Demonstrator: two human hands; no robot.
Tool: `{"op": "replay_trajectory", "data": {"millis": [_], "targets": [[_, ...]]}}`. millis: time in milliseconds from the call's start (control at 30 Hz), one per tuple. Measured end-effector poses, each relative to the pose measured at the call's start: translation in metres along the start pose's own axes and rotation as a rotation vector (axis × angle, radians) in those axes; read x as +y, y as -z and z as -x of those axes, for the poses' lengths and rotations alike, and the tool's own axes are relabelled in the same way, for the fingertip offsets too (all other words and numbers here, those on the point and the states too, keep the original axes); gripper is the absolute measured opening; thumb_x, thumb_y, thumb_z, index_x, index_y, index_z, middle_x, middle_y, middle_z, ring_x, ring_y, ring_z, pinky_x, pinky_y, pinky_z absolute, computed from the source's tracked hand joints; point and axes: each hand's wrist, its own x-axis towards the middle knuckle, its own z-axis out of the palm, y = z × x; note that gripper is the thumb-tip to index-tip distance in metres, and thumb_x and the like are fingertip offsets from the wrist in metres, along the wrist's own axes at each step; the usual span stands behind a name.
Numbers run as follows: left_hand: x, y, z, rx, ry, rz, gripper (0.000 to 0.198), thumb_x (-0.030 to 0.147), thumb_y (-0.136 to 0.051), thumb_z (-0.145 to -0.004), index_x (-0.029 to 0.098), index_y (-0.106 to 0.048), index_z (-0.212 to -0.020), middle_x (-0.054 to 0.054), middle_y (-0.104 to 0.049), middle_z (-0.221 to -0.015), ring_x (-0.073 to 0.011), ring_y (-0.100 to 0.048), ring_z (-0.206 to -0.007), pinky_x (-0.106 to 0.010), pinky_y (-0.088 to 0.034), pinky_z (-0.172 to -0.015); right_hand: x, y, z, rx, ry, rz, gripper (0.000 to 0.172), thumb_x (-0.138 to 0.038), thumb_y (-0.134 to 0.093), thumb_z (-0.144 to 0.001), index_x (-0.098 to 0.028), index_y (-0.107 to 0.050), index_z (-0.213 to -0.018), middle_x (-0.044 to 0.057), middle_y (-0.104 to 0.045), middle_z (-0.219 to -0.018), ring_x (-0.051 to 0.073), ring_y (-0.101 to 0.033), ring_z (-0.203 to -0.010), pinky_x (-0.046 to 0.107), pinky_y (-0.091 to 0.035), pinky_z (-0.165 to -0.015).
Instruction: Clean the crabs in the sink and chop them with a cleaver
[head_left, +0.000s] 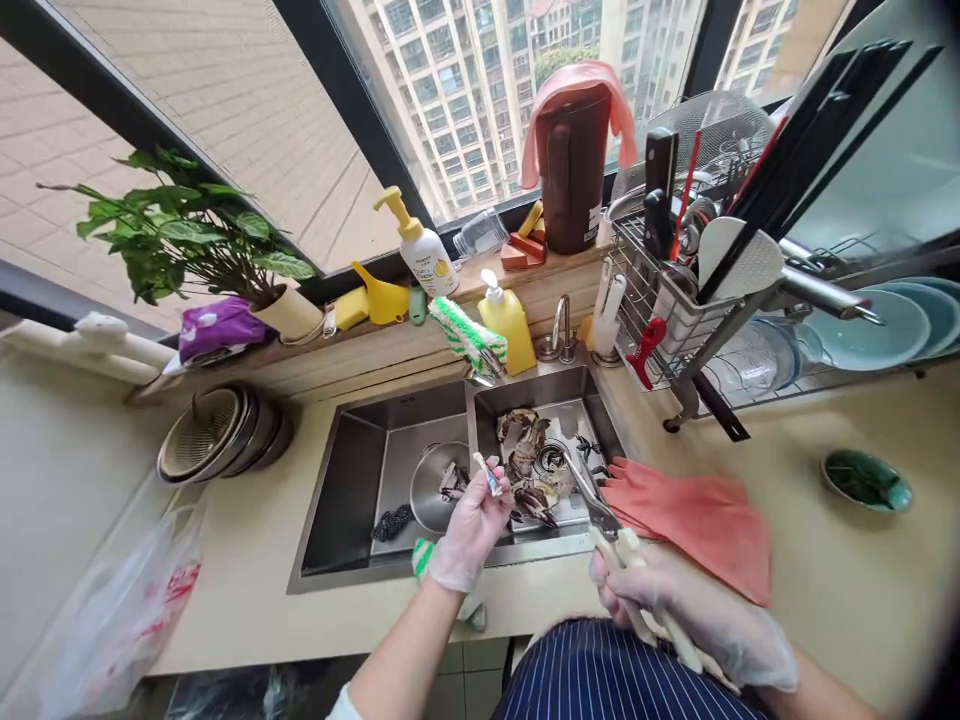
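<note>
My left hand (pixel 472 525), in a clear plastic glove, pinches a small white and bluish crab leg piece (pixel 489 476) above the sink's divider. The fingers of my right hand (pixel 660 592), gloved too, wrap round the cream handles of kitchen scissors (pixel 602 516). Their blades point up and left over the right basin, apart from the crab piece. Several brownish crab parts (pixel 521 440) lie around the drain of that basin. In the left basin, a metal bowl (pixel 425 490) holds a few crab pieces, partly hidden by my left hand, with a dark mesh scrubber (pixel 391 522) beside it.
Pink rubber gloves (pixel 697 520) lie right of the sink, near a small dish of green leaves (pixel 866 480). A dish rack (pixel 675 310) with knives and utensils stands behind. Around the faucet (pixel 562 325) are a yellow soap bottle (pixel 510 325) and a green-striped cloth (pixel 465 335). Stacked colanders (pixel 217 435) sit left.
</note>
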Motion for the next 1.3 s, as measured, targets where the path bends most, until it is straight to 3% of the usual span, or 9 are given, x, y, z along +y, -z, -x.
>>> {"op": "replay_trajectory", "data": {"millis": [100, 200, 433, 667, 833, 1100, 1300], "targets": [[-0.016, -0.006, -0.006, -0.022, 0.015, 0.027, 0.011, 0.013, -0.065, -0.087, 0.018, -0.068, -0.095, -0.001, -0.066, -0.083, -0.0082, -0.065, -0.07, -0.019, -0.055, -0.067, 0.025, 0.004, -0.009, -0.048, -0.09, 0.066, 0.031, -0.04, -0.069, -0.063, -0.018, -0.055, -0.079, -0.002, -0.054, -0.065, 0.01, -0.048, -0.059, 0.021, -0.037, -0.056], [-0.023, -0.009, -0.012, -0.013, -0.001, 0.021, 0.01, 0.009, -0.066, -0.085, 0.017, -0.068, -0.091, -0.001, -0.066, -0.082, -0.0085, -0.065, -0.071, -0.019, -0.055, -0.068, 0.032, 0.001, -0.016, -0.095, -0.141, 0.133, 0.03, -0.041, -0.067, -0.062, -0.018, -0.053, -0.075, -0.002, -0.052, -0.064, 0.01, -0.046, -0.057, 0.022, -0.034, -0.054], [-0.019, -0.007, -0.02, -0.061, -0.065, -0.131, 0.022, 0.019, -0.079, -0.076, 0.016, -0.067, -0.094, -0.002, -0.067, -0.081, -0.0117, -0.063, -0.071, -0.024, -0.052, -0.069, 0.017, 0.0, -0.022, -0.154, -0.111, 0.104, 0.023, -0.035, -0.064, -0.066, -0.019, -0.051, -0.075, -0.003, -0.047, -0.065, 0.01, -0.041, -0.06, 0.023, -0.029, -0.055], [-0.023, -0.014, -0.021, -0.166, -0.101, -0.196, 0.032, 0.03, -0.087, -0.066, 0.015, -0.065, -0.085, 0.0, -0.065, -0.075, -0.0119, -0.061, -0.07, -0.024, -0.047, -0.069, 0.008, 0.011, -0.033, -0.141, -0.195, 0.152, 0.016, -0.025, -0.062, -0.068, -0.018, -0.053, -0.079, -0.003, -0.05, -0.068, 0.01, -0.043, -0.06, 0.023, -0.031, -0.057], [-0.024, -0.014, -0.027, -0.156, -0.104, -0.218, 0.032, 0.03, -0.087, -0.066, 0.014, -0.066, -0.085, 0.0, -0.065, -0.075, -0.0104, -0.059, -0.069, -0.023, -0.046, -0.07, 0.007, 0.017, -0.041, -0.156, -0.197, 0.177, 0.013, -0.023, -0.06, -0.065, -0.018, -0.051, -0.073, -0.004, -0.046, -0.064, 0.009, -0.039, -0.059, 0.024, -0.027, -0.056], [-0.033, -0.008, -0.034, -0.129, -0.133, -0.285, 0.033, 0.034, -0.085, -0.069, 0.014, -0.067, -0.089, 0.0, -0.064, -0.078, -0.0101, -0.057, -0.071, -0.023, -0.043, -0.07, -0.017, 0.009, -0.039, -0.122, -0.168, 0.345, 0.018, -0.03, -0.06, -0.063, -0.02, -0.045, -0.067, -0.004, -0.042, -0.063, 0.011, -0.032, -0.061, 0.026, -0.026, -0.058], [-0.033, -0.01, -0.03, -0.119, -0.146, -0.39, 0.037, 0.037, -0.085, -0.068, 0.015, -0.067, -0.091, -0.001, -0.066, -0.078, -0.0115, -0.059, -0.073, -0.024, -0.044, -0.071, -0.007, 0.014, -0.042, -0.135, -0.116, 0.375, 0.029, -0.043, -0.065, -0.066, -0.021, -0.046, -0.069, -0.003, -0.041, -0.065, 0.013, -0.034, -0.063, 0.026, -0.029, -0.06]]}}
